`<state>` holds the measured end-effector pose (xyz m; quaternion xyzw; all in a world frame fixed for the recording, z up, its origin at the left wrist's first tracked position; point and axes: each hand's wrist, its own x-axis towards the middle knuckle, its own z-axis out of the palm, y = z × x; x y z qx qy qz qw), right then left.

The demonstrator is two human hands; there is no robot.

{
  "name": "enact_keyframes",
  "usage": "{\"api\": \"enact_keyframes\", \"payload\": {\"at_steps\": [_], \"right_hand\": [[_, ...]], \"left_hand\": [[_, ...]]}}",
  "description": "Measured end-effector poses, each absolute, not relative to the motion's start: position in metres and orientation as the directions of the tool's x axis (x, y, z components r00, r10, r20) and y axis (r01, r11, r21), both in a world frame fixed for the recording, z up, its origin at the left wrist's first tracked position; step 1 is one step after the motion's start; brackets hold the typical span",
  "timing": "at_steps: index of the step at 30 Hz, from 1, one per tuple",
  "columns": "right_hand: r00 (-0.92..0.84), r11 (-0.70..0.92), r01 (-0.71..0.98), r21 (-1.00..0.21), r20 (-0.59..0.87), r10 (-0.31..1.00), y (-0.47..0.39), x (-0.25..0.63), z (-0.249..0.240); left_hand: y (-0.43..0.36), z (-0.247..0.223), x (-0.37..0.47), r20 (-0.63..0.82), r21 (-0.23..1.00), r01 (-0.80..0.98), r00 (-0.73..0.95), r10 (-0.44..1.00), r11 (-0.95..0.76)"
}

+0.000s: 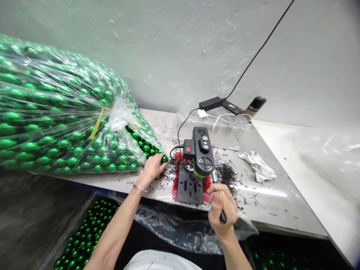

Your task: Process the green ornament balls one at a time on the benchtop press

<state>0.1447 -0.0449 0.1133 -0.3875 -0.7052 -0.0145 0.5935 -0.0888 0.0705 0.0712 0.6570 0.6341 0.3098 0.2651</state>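
My left hand (154,166) pinches a shiny green ball (164,159) at the torn opening of a large clear bag (59,120) full of such balls. My right hand (222,208) is closed round a thin tool with a black handle (223,216), just right of a small black machine. That machine (204,150) has round vents, buttons and a side box with a red switch, and it stands on a slotted dark plate (190,189) over a red mat (206,183). Small black bits (226,174) lie scattered around it.
White gloves (258,167) lie on the right of the table (284,202). Behind the machine are a black power adapter (210,103), a white plug (202,114) and a dark-capped can (254,106). Below the table edge, a lined bin holds green balls (90,228).
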Motion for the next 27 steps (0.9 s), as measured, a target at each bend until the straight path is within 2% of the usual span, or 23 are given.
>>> {"api": "enact_keyframes", "payload": {"at_steps": [2,4,6,9,13,18,21,27], "right_hand": [[0.006,0.695,0.565,-0.445,0.844,0.536,-0.045,0.145,0.113],[0.012,0.696,0.561,-0.448,0.845,0.535,-0.045,0.145,0.111],[0.024,0.696,0.557,-0.453,0.847,0.532,-0.044,0.145,0.11],[0.03,0.7,0.549,-0.457,0.847,0.53,-0.044,0.145,0.109],[0.008,0.706,0.547,-0.45,0.846,0.533,-0.044,0.146,0.108],[0.002,0.692,0.566,-0.448,0.84,0.543,-0.045,0.146,0.11],[-0.003,0.689,0.573,-0.444,0.84,0.543,-0.045,0.146,0.11],[0.06,0.671,0.558,-0.489,0.83,0.555,-0.046,0.142,0.121]], "left_hand": [[0.066,0.074,-0.09,0.011,0.892,0.453,-0.051,0.999,0.013],[0.059,0.079,-0.092,-0.121,0.989,0.079,-0.04,0.992,0.124],[0.048,0.082,-0.09,-0.243,0.928,-0.28,0.041,0.969,0.245],[0.031,0.086,-0.08,-0.382,0.733,-0.559,0.134,0.914,0.388],[0.016,0.087,-0.063,-0.504,0.548,-0.671,0.213,0.837,0.5],[0.009,0.082,-0.047,-0.54,0.45,-0.685,0.301,0.786,0.572],[0.007,0.075,-0.044,-0.562,0.456,-0.673,0.29,0.775,0.582],[0.004,0.065,-0.04,-0.522,0.597,-0.611,0.196,0.83,0.52]]}}
